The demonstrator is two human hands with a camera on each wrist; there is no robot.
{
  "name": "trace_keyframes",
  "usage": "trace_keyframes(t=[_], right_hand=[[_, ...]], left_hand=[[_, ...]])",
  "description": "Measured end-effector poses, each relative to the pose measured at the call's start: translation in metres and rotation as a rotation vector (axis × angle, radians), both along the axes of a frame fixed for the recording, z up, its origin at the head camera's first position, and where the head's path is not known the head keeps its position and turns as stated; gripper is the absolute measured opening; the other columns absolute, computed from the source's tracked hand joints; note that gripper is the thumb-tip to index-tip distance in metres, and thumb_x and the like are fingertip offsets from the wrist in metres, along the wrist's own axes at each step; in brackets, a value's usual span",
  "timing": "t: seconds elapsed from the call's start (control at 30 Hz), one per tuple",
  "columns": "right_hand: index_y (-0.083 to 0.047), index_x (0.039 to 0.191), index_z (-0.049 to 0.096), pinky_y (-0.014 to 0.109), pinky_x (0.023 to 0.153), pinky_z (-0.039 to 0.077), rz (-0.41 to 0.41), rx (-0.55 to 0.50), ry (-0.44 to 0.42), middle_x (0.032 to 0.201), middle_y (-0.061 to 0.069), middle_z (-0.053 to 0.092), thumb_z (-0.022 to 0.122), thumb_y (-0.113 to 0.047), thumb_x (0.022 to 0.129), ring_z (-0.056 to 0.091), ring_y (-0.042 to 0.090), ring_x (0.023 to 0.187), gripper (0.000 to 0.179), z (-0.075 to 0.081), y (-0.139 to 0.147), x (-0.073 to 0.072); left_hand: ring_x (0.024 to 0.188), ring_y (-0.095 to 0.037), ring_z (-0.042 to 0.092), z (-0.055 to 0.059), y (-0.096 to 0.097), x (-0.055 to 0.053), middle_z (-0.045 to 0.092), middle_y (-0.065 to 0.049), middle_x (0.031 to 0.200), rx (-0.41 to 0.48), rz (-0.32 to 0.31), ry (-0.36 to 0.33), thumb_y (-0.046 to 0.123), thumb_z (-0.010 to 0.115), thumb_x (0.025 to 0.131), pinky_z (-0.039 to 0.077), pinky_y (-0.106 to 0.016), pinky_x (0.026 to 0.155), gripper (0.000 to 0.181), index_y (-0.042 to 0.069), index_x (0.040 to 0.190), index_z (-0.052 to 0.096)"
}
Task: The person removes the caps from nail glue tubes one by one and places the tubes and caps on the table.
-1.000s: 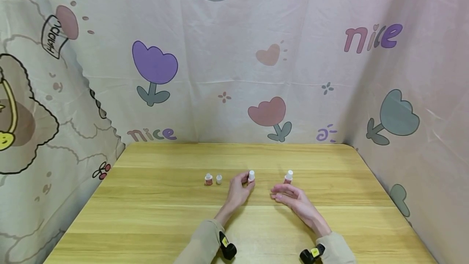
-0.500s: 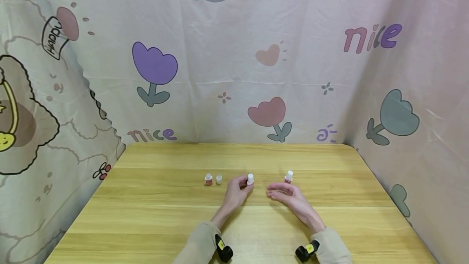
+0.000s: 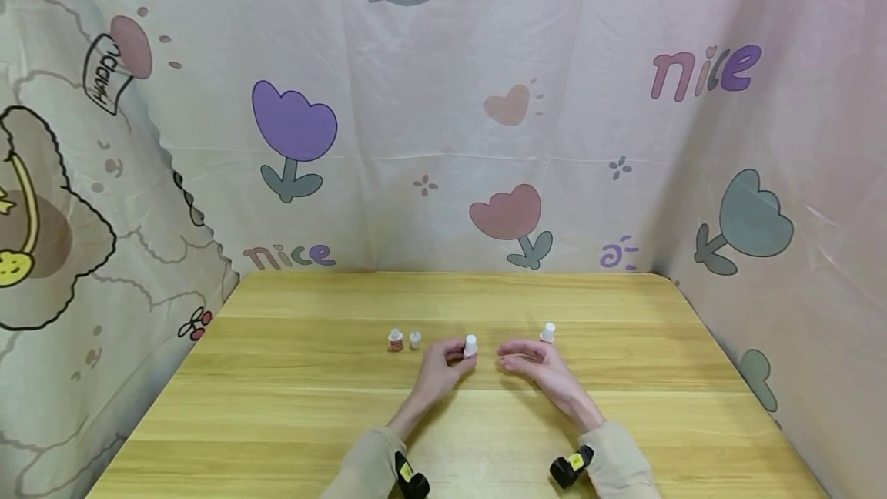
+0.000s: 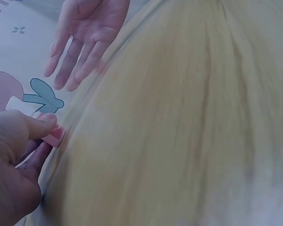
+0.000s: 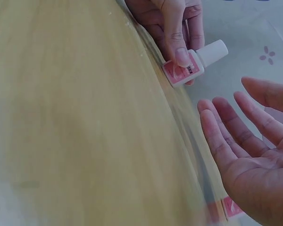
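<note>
My left hand (image 3: 436,372) pinches a small white bottle (image 5: 184,68) with a pink label and a tall white cap between thumb and fingers. In the right wrist view the cap tilts toward the upper right. My right hand (image 3: 550,377) hovers to the right of it, palm turned inward, fingers loosely extended and holding nothing. Just behind the right hand stands a second capped bottle (image 3: 548,332), its lower part hidden by the hand. Left of my left hand are a third bottle (image 3: 396,340) with a narrow white top and a small white piece (image 3: 415,339), like a cap.
A light wood-grain table (image 3: 312,406) carries everything. Behind it hangs a pale cloth (image 3: 416,122) printed with tulips and words, and it continues along both sides. Black wrist cameras (image 3: 571,467) are strapped over the beige sleeves.
The left hand has drawn the bottle slightly toward the body and left. The right hand has shifted left and a bit nearer, covering more of the bottle behind it.
</note>
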State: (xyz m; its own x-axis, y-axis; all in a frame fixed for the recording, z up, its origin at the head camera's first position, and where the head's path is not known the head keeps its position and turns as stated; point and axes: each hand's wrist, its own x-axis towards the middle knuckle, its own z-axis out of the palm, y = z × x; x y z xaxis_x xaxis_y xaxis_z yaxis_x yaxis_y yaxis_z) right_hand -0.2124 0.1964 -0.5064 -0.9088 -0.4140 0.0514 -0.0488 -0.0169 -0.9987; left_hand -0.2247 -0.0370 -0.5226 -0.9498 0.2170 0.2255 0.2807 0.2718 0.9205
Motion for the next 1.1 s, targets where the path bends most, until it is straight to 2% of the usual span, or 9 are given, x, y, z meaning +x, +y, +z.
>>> trace_keyframes(t=[0.17,0.33,0.63,0.9,1.1], right_hand=[[0.020,0.134,0.046,0.034,0.099,0.055,-0.021,0.007,-0.005,0.136,0.043,0.050,0.064,-0.008,0.096,0.070,0.017,0.108,0.050,0.002,-0.007,-0.003],[0.020,0.133,0.047,0.030,0.096,0.056,-0.058,0.016,-0.028,0.134,0.041,0.053,0.065,-0.010,0.096,0.071,0.014,0.102,0.051,0.005,-0.014,-0.007],[0.019,0.131,0.051,0.029,0.092,0.057,-0.120,0.012,-0.017,0.127,0.040,0.059,0.062,-0.013,0.099,0.070,0.010,0.095,0.046,0.005,-0.026,-0.013],[0.016,0.128,0.055,0.029,0.092,0.057,-0.159,0.008,-0.032,0.126,0.037,0.060,0.064,-0.013,0.098,0.070,0.010,0.092,0.043,0.008,-0.035,-0.013],[0.016,0.125,0.058,0.027,0.088,0.058,-0.172,-0.014,-0.006,0.121,0.037,0.063,0.064,-0.010,0.097,0.071,0.011,0.090,0.039,0.009,-0.040,-0.013]], left_hand=[[0.095,-0.029,0.074,0.000,-0.003,0.000,0.076,-0.019,0.102,0.015,-0.006,-0.013,0.000,0.077,0.084,0.058,-0.021,0.084,0.023,-0.001,0.107,0.074],[0.089,-0.027,0.075,-0.002,-0.005,-0.002,0.077,-0.018,0.096,0.023,-0.012,-0.011,0.002,0.080,0.083,0.057,-0.016,0.077,0.021,-0.002,0.103,0.076],[0.089,-0.026,0.076,-0.003,-0.006,-0.002,0.078,-0.018,0.097,0.020,-0.021,-0.022,0.005,0.083,0.080,0.057,-0.017,0.078,0.026,-0.001,0.103,0.076],[0.085,-0.024,0.076,-0.003,-0.004,-0.003,0.078,-0.019,0.094,0.036,-0.015,-0.026,0.005,0.084,0.078,0.057,-0.016,0.073,0.025,-0.002,0.101,0.077],[0.084,-0.024,0.076,-0.003,-0.003,-0.003,0.078,-0.020,0.094,0.045,-0.008,-0.033,0.004,0.085,0.077,0.056,-0.014,0.072,0.026,-0.003,0.100,0.077]])
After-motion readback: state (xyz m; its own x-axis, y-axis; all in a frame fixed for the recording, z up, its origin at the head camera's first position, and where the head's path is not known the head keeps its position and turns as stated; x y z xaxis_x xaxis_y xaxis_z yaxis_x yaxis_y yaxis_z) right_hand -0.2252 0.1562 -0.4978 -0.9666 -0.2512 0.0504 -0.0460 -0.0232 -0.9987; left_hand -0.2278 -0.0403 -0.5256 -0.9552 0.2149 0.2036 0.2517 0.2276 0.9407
